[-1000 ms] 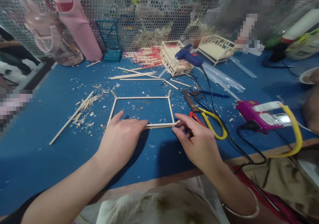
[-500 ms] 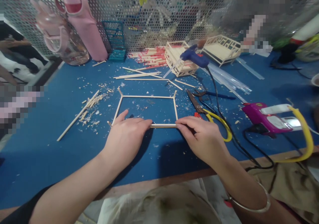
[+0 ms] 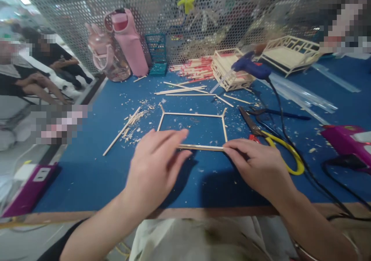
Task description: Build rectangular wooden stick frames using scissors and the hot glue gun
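A rectangular frame of thin wooden sticks (image 3: 193, 115) lies flat on the blue table mat (image 3: 92, 145). My left hand (image 3: 155, 164) hovers over the frame's near left corner, fingers stretched out and a little raised. My right hand (image 3: 256, 166) pinches the right end of the near stick (image 3: 203, 147) with thumb and fingers pressed together. Just right of that hand lie scissors with yellow handles (image 3: 278, 145).
Loose sticks (image 3: 185, 89) and wood chips (image 3: 136, 118) litter the mat. A blue glue gun (image 3: 251, 67) rests on a stick box (image 3: 228, 67); its cord runs forward. A magenta device (image 3: 344, 139) sits at right, pink bottles (image 3: 127, 44) by the mesh wall. People sit at far left.
The view has swung to the left. My left hand has lifted off the near stick and its fingers have spread. My right hand stays at the stick's right end.
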### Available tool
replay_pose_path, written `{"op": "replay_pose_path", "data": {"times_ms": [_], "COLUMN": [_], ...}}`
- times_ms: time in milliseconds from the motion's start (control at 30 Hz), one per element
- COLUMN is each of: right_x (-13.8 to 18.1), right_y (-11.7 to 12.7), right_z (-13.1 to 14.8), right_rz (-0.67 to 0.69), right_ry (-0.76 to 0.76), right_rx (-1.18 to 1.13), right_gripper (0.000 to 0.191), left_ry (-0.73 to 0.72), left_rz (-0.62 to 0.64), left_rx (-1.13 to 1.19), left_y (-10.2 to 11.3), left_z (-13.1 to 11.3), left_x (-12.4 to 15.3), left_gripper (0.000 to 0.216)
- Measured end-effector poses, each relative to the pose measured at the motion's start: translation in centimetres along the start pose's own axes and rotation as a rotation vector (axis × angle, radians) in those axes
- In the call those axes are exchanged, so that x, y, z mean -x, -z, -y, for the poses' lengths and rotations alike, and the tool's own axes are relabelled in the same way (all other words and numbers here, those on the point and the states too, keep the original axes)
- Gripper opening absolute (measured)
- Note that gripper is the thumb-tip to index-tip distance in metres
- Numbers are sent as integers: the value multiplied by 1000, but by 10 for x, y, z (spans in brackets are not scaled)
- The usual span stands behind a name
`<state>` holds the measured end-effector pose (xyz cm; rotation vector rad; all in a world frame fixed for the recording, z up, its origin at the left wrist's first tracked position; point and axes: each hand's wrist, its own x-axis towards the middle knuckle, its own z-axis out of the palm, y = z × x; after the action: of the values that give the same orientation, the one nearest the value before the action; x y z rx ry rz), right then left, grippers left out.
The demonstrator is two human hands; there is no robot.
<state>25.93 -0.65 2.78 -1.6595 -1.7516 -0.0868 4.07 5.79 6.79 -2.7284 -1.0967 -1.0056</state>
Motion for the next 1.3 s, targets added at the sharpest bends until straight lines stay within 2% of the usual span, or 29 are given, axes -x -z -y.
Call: {"op": "replay_pose_path", "data": {"times_ms": [67, 100, 167, 233, 300, 367, 567, 1000, 1300], "right_x": [1, 2, 4, 6, 7, 7, 6, 5, 5], "right_y": [-1, -2, -2, -3, -3, -3, -3, -4, -4], "right_z": [-1, -2, -3, -4, -5, -4, -2, -2, -1], "right_rz": [-12, -24, -44, -50, -51, -51, -68, -70, -55], "right_ry": [12, 26, 52, 58, 53, 55, 85, 90, 21], "right_rx": [3, 5, 12, 23, 35, 42, 46, 39, 18], "right_gripper": [21, 21, 21, 20, 20, 20, 20, 18, 21], "left_ry": [254, 394, 582, 643, 629, 594, 591, 574, 435], "left_rz": [-136, -160, -1, 167, 247, 257, 215, 199, 199], "left_rx": [-15, -14, 82, 205, 276, 285, 242, 187, 150], "left_y": [13, 17, 20, 16, 11, 7, 2, 0, -1], "left_z": [17, 27, 48, 63, 67, 64, 54, 57, 62], "left_x": [11, 15, 22, 24, 22, 19, 15, 15, 17], "left_gripper": [28, 28, 30, 34, 35, 31, 22, 16, 17]}}
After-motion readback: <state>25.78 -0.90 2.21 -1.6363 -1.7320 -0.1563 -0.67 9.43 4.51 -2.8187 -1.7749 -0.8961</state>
